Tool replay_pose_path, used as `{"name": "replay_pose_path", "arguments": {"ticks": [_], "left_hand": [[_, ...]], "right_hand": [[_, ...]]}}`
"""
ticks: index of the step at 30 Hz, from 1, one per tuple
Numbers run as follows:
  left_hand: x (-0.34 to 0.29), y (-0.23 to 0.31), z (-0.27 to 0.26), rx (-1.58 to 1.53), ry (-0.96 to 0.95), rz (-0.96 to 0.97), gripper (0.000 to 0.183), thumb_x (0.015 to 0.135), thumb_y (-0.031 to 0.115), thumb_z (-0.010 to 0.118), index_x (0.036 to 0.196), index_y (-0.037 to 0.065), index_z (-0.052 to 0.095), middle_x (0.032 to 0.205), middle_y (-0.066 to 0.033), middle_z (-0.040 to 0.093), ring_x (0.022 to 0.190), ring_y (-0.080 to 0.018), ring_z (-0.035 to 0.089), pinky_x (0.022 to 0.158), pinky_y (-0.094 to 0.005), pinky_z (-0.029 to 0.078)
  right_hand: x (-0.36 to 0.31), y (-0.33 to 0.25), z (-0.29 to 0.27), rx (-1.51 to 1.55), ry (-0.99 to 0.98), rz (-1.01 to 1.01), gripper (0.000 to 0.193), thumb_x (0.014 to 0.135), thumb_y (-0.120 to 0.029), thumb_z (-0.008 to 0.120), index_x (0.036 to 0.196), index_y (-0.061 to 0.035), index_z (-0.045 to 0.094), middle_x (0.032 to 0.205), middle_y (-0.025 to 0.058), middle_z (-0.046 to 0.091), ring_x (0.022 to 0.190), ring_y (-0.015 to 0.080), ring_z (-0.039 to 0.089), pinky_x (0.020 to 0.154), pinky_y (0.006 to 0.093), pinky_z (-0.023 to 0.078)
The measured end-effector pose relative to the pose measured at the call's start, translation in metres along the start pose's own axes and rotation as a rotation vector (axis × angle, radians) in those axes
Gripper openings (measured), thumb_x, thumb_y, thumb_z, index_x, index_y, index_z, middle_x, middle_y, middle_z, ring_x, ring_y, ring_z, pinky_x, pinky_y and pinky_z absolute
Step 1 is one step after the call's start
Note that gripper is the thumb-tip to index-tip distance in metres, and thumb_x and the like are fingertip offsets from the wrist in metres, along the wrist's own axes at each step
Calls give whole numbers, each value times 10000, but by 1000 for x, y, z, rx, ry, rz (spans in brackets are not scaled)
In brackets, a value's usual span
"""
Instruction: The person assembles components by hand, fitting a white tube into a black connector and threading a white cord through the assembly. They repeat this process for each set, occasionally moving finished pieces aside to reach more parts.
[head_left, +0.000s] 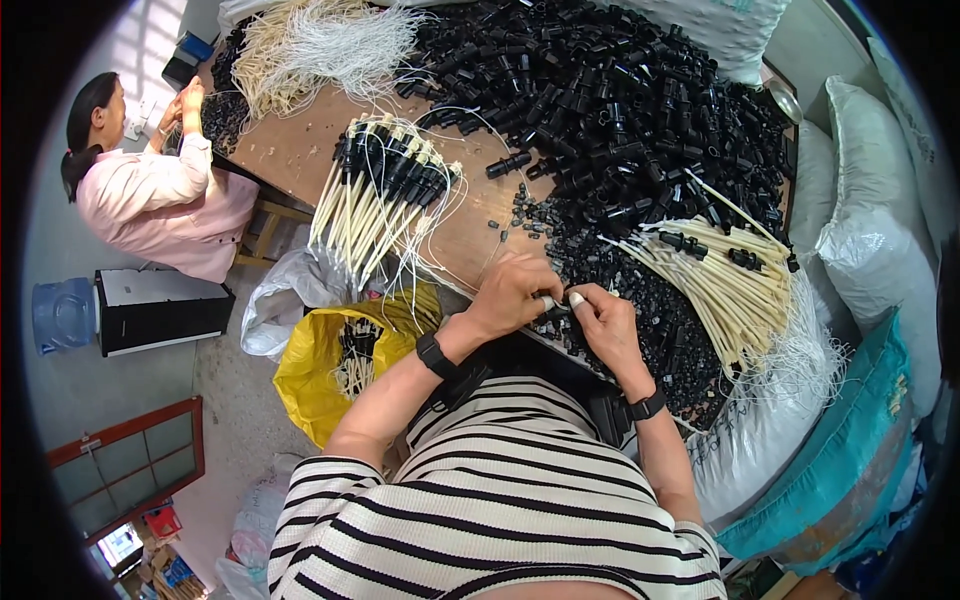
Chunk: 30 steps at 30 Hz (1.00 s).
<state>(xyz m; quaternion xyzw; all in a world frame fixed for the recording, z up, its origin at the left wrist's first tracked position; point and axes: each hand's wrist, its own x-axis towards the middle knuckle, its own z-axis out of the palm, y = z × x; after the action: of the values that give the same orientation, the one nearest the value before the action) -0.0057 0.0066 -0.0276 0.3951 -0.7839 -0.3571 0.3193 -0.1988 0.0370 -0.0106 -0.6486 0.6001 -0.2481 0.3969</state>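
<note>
a head-worn view looks down on a crowded wooden table [300, 150], read here from left to right. far left, another person in a pink top [160, 200] sits at the table's far corner with both hands raised over some small work. below the table edge a yellow bag [320, 365] lies open on the floor, with cream tubes showing inside. on the table above it, a fanned bundle of cream tubes with black end caps [385, 195] points its caps away from the wearer.

at centre, the wearer's two hands meet just at the near table edge. the left hand [510, 295] is curled nearly shut, its thumb and fingers pinched on a small black fitting [553, 313]. the right hand [605, 320] is curled the same way and grips the same fitting from the other side, so the fingertips of both almost touch. the fitting lies between the hands, its long axis roughly left to right, neither hand nearer than the other. whether a tube is attached to it cannot be told.

right of the hands, a second bundle of cream tubes [720, 285] fans toward the right, resting on loose small black parts. beyond, a large heap of black fittings [620, 100] covers the far table. white sacks [870, 210] stand at far right.
</note>
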Motion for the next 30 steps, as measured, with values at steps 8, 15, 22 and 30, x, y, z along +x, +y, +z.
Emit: {"name": "replay_pose_path", "arguments": {"ticks": [8,15,22,30], "left_hand": [[3,15,-12,-99,111,19,133,662,39,655,791,70,643,755,-20,606,752,-213,557,697,-338,421],[-8,1,1,52,29,38,138,659,30,675,782,81,636,772,-23,601,762,-227,548,713,-333,425],[-7,4,-2,-76,88,150,187,672,-16,657,829,86,663,807,-41,622,776,-240,571,717,-345,451],[19,-43,-38,381,335,-57,284,702,-44,623,964,44,692,962,-133,675,879,-274,649,806,-368,518]], "right_hand": [[-4,2,1,76,-26,-24,161,892,-145,609,987,-69,714,636,141,613,529,224,597,537,326,452],[-4,9,6,75,31,-105,169,898,-165,606,985,-67,712,617,133,599,499,199,561,516,315,433],[-5,-5,-1,121,-93,-127,145,867,-137,613,939,-59,713,643,143,619,543,220,614,531,310,452],[-7,9,-1,272,30,82,105,865,-61,609,882,22,671,610,-68,498,562,5,380,503,208,295]]}}
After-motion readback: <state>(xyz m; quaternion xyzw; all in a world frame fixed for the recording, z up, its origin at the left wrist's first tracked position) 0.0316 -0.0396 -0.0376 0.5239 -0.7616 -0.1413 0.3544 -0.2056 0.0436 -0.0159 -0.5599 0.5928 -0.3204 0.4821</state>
